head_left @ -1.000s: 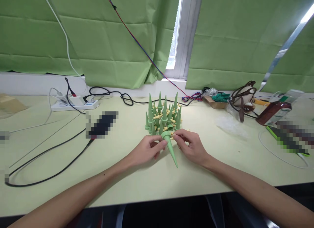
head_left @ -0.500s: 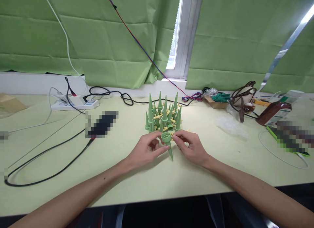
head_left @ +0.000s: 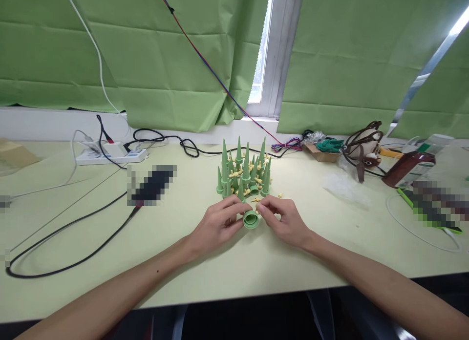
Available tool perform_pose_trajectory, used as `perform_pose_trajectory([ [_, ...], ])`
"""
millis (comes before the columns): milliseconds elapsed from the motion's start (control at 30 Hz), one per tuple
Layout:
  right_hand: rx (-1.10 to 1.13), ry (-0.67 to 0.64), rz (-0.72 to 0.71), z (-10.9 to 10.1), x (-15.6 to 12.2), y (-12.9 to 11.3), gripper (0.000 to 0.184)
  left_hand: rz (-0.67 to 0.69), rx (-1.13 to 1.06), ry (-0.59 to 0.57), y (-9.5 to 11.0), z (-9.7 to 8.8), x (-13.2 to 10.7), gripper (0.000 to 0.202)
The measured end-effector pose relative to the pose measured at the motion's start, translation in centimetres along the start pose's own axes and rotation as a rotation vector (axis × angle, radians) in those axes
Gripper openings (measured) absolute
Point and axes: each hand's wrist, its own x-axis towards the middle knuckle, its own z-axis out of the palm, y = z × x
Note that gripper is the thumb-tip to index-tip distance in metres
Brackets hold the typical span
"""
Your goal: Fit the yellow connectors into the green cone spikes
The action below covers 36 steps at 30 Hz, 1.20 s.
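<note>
Between the fingers of my left hand (head_left: pixel 219 223) is a green plastic watering spike (head_left: pixel 251 220), its round threaded mouth turned towards me and its pointed end out of sight. My right hand (head_left: pixel 284 215) pinches a small yellow valve (head_left: pixel 258 208) at the spike's right side; whether the valve is seated in it I cannot tell. Just beyond both hands stands a cluster of green spikes (head_left: pixel 246 166), points up, with small yellow valves (head_left: pixel 235 174) lying among them. A loose yellow piece (head_left: pixel 280 195) lies right of the cluster.
A power strip (head_left: pixel 113 155) and a blurred-out dark device (head_left: pixel 152 184) with a black cable are on the left. To the right lie clear plastic wrap (head_left: pixel 344 186), a small cardboard box (head_left: pixel 322 153), a dark red bottle (head_left: pixel 410 168) and a green-edged device (head_left: pixel 428 210).
The spike in my left hand has tipped, so its mouth now faces me and its point no longer shows. My right hand stays close beside it with the yellow valve.
</note>
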Motion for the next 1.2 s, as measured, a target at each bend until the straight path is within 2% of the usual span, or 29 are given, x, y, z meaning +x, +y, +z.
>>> perform_pose_trajectory([
  [167, 0.007, -0.002, 0.008, 0.01, -0.08, -0.07, 0.021, -0.049, 0.01, -0.001, -0.05, 0.13, -0.13, 0.027],
  [400, -0.015, 0.072, 0.022, -0.01, -0.11, -0.01, 0.02, -0.354, -0.125, -0.02, 0.4, 0.0, 0.18, 0.008],
  [533, -0.03, 0.107, 0.027, -0.04, -0.1, 0.12, 0.019, -0.509, -0.245, -0.057, 0.68, -0.19, 0.7, 0.03],
  [633, -0.042, 0.099, 0.007, 0.0, -0.1, 0.19, 0.018, -0.625, -0.401, -0.133, 0.57, -0.05, 0.76, 0.048],
  [733, -0.055, 0.075, -0.02, 0.07, -0.07, 0.22, 0.017, -0.708, -0.534, -0.205, 0.33, 0.18, 0.57, 0.053],
  [867, -0.077, 0.057, -0.052, 0.11, -0.02, 0.15, 0.017, -0.73, -0.581, -0.255, 0.29, 0.14, 0.41, 0.049],
  [1200, -0.079, 0.044, -0.034, 0.15, -0.05, 0.39, 0.017, -0.648, -0.535, -0.236, 0.8, -0.38, 0.8, 0.033],
])
